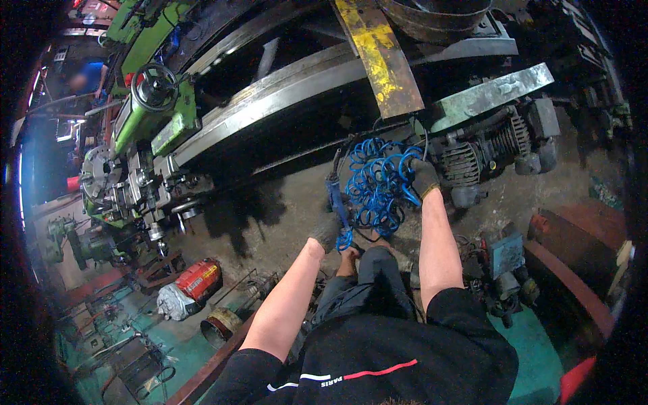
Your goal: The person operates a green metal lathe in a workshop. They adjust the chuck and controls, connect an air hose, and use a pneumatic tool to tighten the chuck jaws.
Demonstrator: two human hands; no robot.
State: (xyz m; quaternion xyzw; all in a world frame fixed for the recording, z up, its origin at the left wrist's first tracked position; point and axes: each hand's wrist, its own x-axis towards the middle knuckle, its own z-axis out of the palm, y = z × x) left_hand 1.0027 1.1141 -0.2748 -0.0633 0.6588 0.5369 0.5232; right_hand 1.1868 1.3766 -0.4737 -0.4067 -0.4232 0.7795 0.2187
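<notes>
A blue coiled air hose [378,185] hangs bunched in front of me, its loops gathered over the concrete floor. My right hand [424,178], in a dark work glove, is closed on the loops at their right side. My left hand [327,233], also gloved, is lower and further left, closed at the hose's lower end. Beside it a straight blue piece [335,196] runs upward; its kind is hard to make out. The left fingers are partly hidden in shadow.
A green lathe with a handwheel [154,86] and long metal bed [270,98] stretches across the far side. A yellow-marked steel plate [381,61] juts toward me. A finned compressor [482,148] stands right; a red canister [199,278] lies left. A person [91,77] is far left.
</notes>
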